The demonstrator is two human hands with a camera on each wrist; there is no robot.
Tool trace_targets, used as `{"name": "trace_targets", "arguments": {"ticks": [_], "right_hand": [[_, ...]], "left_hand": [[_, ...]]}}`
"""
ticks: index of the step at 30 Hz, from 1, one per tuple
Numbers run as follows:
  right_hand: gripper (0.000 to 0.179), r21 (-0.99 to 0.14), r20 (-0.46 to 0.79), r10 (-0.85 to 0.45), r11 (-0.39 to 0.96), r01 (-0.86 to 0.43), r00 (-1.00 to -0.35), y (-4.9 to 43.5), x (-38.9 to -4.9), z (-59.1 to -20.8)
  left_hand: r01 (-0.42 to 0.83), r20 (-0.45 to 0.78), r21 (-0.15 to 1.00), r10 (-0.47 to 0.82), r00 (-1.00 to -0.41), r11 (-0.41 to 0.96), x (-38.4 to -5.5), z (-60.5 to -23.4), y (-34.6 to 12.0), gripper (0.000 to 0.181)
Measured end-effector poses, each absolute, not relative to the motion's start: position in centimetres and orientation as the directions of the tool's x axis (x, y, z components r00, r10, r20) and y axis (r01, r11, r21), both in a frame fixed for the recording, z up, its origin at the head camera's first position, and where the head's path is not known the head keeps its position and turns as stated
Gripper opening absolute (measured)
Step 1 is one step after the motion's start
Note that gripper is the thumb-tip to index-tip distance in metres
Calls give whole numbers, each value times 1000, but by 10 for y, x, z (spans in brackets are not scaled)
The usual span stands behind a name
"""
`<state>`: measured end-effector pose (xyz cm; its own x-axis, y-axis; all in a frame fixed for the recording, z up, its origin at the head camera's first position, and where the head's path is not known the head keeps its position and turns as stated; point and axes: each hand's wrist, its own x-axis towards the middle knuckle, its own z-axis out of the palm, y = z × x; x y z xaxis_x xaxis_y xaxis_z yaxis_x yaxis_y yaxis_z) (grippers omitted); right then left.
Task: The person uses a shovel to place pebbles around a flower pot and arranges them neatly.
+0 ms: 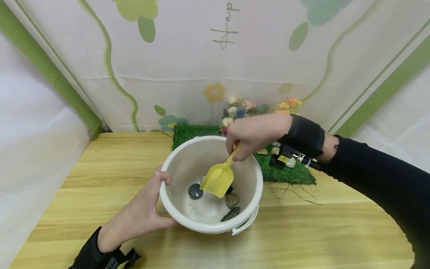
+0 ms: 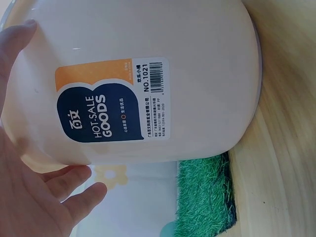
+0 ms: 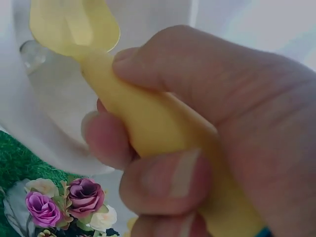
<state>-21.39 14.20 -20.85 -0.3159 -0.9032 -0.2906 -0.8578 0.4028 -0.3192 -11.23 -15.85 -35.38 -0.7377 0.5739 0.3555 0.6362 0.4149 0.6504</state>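
A white bucket (image 1: pixel 174 211) stands on the wooden table. My left hand (image 1: pixel 147 205) holds it at the left rim, with fingertips hooked over the edge and the thumb along the outer wall. In the left wrist view, the bucket's side carries a printed label (image 2: pixel 113 101). My right hand (image 1: pixel 252 134) grips the handle of a yellow toy shovel (image 1: pixel 219 179), its blade tilted down inside the bucket. Below the blade, on the bottom, lie a round dark stone (image 1: pixel 195 191), a brown stone (image 1: pixel 231 200) and a long dark stone (image 1: pixel 231 214). The blade partly hides other small stones.
Behind the bucket lies a green artificial grass mat (image 1: pixel 289 175) with pale stones (image 1: pixel 290 162) and artificial flowers (image 1: pixel 240 110). The bucket's handle (image 1: pixel 246 223) hangs at its front right. Thin dark strands (image 1: pixel 295 191) lie by the mat. A printed curtain (image 1: pixel 188 56) hangs behind.
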Motion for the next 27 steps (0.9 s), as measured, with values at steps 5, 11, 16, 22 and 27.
{"name": "trace_targets", "arguments": {"ticks": [5,11,16,22,27], "right_hand": [[11,-269,-314,-896,402,-875,-315,131,-213,-215],[8,-202,-375,-876,395,-896,-302,114,-210,-222],[11,-130,-444,-827,441,-888,-346,101,-206,-229],[37,-49,-490,-789,450,-892,-371,91,-203,-240],[35,-36,-509,-787,422,-906,-347,88,-204,-244]], "left_hand": [[637,362,653,570,-737,409,-113,-354,-159,76],[642,369,648,569,-735,410,-113,-354,-159,76],[650,378,640,569,-730,410,-114,-353,-159,76],[651,377,642,572,-728,405,-113,-353,-157,76],[654,379,641,575,-725,402,-114,-353,-156,76]]}}
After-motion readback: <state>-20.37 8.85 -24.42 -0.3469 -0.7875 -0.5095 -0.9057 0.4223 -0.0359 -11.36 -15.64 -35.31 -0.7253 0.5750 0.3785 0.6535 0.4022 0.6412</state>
